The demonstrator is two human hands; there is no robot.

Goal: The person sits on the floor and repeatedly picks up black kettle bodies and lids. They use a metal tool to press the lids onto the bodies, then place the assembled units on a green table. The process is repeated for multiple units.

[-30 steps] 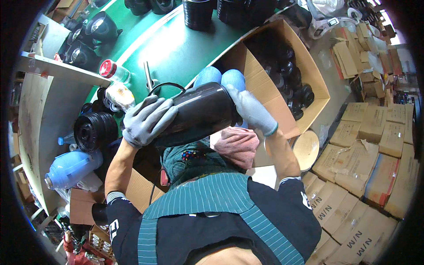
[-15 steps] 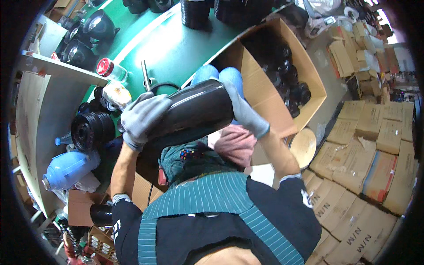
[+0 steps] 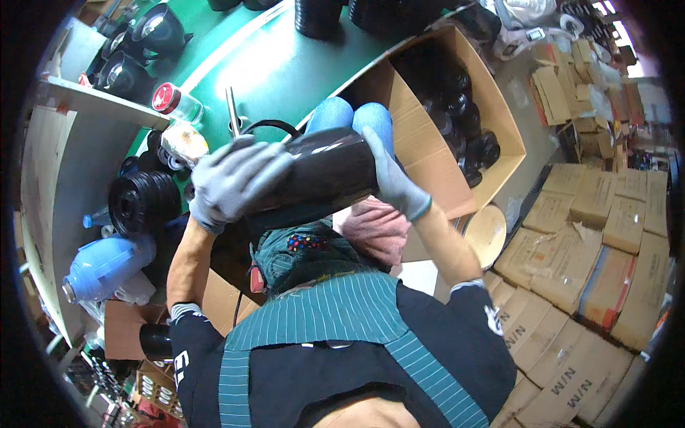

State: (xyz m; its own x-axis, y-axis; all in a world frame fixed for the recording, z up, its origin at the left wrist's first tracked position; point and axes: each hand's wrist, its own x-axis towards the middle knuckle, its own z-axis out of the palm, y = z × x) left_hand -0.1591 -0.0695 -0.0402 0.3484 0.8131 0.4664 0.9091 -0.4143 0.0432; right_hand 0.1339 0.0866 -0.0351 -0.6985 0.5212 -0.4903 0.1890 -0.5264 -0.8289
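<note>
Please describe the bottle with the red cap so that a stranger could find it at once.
Start from the green table. Near its left edge, beside the pale shelf board, lies a clear bottle on its side. Its red cap sets it apart from the black parts around it.

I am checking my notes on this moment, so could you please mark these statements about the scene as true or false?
1. Both hands wear grey gloves. True: the left hand and the right hand are gloved in grey.
2. The hands hold a white bowl. False: they grip a glossy black cylinder, one hand at each end.
3. The open cardboard box on the right holds black parts. True.
4. The work surface is red. False: it is green.
5. A pale blue jug lies at the lower left. True.
6. The stacked cartons stand to the person's left. False: they are on the right.
</note>
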